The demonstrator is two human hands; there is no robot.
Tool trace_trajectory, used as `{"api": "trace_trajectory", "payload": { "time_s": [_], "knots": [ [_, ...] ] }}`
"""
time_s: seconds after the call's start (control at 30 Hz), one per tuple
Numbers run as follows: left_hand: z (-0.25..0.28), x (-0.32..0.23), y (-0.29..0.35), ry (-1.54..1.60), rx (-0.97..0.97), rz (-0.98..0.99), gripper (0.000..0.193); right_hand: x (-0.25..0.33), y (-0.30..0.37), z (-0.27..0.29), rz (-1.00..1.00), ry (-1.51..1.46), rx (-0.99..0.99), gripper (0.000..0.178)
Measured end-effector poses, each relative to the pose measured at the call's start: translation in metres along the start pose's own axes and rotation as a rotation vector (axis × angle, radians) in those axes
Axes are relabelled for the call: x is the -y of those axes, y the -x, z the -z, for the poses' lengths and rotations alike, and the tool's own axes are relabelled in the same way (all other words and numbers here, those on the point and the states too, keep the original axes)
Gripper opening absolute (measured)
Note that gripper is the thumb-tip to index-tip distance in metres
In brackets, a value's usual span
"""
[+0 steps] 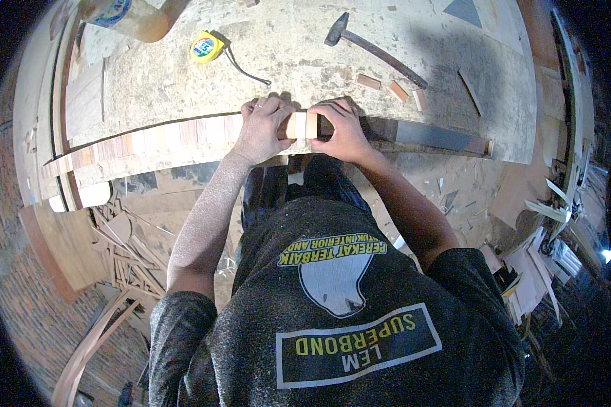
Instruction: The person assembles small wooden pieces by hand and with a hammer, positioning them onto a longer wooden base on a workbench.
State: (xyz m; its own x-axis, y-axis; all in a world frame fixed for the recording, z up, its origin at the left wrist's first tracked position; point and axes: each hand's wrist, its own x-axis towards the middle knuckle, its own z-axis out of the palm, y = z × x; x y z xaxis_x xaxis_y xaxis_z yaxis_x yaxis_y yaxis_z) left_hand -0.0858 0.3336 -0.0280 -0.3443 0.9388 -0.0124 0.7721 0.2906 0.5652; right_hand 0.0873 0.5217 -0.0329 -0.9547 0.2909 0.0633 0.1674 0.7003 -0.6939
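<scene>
At bench edge, both hands (pixel 305 129) pinch small (pale, squared) wood blocks (pixel 301 125).

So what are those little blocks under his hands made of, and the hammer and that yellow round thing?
The small blocks between the left hand and right hand look like bare, unfinished wood: pale to reddish, matte, with faint grain. The hammer seems to have a dark metal head; its handle material is unclear. The tape measure looks like glossy yellow plastic. The workbench looks like worn, dusty board.
</scene>
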Motion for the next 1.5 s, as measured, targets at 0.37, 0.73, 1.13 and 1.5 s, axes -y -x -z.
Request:
{"api": "trace_trajectory", "payload": {
  "time_s": [0.37, 0.73, 1.13, 1.5],
  "knots": [
    [0.0, 0.002, 0.0, 0.011, -0.008, -0.018, 0.072, 0.005, -0.002, -0.002, 0.016, 0.041, 0.015, 0.062],
    [0.001, 0.002, 0.0, 0.049, -0.004, -0.007, 0.072, 0.01, -0.011, -0.001, 0.116, 0.138, 0.006, 0.06],
    [0.001, 0.003, 0.0, 0.047, 0.018, 0.001, 0.07, 0.011, -0.01, 0.0, 0.111, 0.166, 0.059, 0.065],
    [0.0, 0.005, 0.001, 0.044, 0.026, -0.026, 0.075, 0.009, -0.005, 0.007, 0.099, 0.173, 0.13, 0.072]
  ]
}}
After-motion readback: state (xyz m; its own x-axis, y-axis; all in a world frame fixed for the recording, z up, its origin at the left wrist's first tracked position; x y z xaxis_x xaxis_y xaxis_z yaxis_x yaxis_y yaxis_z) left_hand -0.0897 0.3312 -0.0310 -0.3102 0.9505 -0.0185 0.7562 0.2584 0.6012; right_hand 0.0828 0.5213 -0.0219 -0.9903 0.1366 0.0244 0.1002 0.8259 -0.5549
